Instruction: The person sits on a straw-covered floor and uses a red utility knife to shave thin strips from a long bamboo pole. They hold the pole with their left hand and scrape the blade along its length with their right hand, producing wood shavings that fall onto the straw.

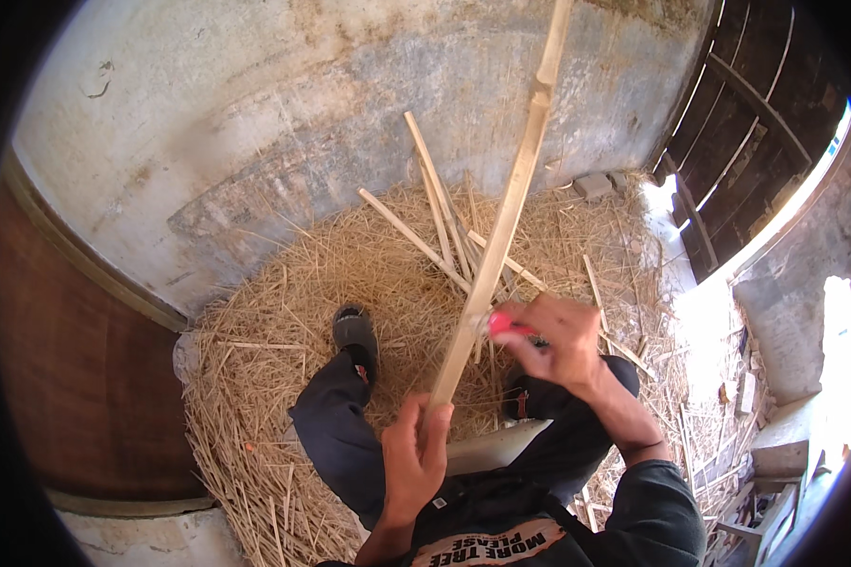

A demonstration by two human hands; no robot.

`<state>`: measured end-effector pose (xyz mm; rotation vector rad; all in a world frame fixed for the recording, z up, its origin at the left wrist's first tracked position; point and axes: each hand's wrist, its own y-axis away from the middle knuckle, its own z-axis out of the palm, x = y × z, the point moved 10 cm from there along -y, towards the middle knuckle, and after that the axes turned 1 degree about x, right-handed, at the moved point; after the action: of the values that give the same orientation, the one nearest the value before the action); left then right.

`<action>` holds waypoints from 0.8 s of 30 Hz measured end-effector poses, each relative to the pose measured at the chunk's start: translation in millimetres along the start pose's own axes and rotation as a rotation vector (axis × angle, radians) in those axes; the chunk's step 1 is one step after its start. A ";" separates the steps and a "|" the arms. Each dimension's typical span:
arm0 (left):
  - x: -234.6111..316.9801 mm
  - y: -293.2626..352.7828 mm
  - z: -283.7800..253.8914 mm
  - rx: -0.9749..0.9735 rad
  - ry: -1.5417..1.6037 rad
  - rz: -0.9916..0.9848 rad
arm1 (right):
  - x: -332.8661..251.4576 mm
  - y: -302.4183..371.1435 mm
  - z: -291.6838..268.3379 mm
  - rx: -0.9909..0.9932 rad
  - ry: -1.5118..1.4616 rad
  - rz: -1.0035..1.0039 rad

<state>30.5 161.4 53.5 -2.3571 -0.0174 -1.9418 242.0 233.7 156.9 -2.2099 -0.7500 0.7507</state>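
Note:
A long pale bamboo strip (511, 215) with a node near its upper part slants up and away from me, past the top of the view. Around its near end my left hand (414, 463) is closed, thumb on top. My right hand (565, 342) grips a small red-handled tool (507, 323) at the strip's right edge, partway along it. Motion smears the tool's tip, so I cannot make out whether it is a knife. Below the strip, several cut bamboo sticks (411, 236) lean and cross on the straw.
Straw and shavings (284, 378) cover the floor around my feet. A stained plaster wall (331, 123) stands ahead, with a brown panel (85, 359) at the left and a dark plank door (756, 104) at the far right. Bricks (593, 185) lie by the wall.

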 end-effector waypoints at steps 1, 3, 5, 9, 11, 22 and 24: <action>-1.8 3.0 0.5 -0.001 0.017 -0.013 | 11.5 -2.1 -3.7 0.037 -0.017 0.038; -3.9 9.4 1.4 -0.002 0.050 -0.039 | 20.5 -4.4 -7.0 0.040 -0.025 0.081; -6.8 11.7 0.4 -0.014 0.046 -0.069 | 18.3 -6.7 -5.1 -0.021 -0.015 0.098; -16.7 23.4 3.7 -0.058 0.029 -0.068 | 51.1 -8.2 -18.1 0.127 -0.034 0.178; -24.2 28.0 0.1 -0.057 0.044 -0.121 | 56.0 -9.5 -16.7 0.092 -0.017 0.189; -51.0 67.2 -6.6 -0.116 0.054 -0.227 | 139.4 -14.4 -44.8 0.191 0.012 0.442; -59.7 70.8 -8.4 -0.121 0.105 -0.257 | 131.9 -14.5 -43.0 0.217 0.058 0.344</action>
<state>15.3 93.1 -7.7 -2.4281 -0.2126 -2.2398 355.2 315.1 154.8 -2.1727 -0.2453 0.8842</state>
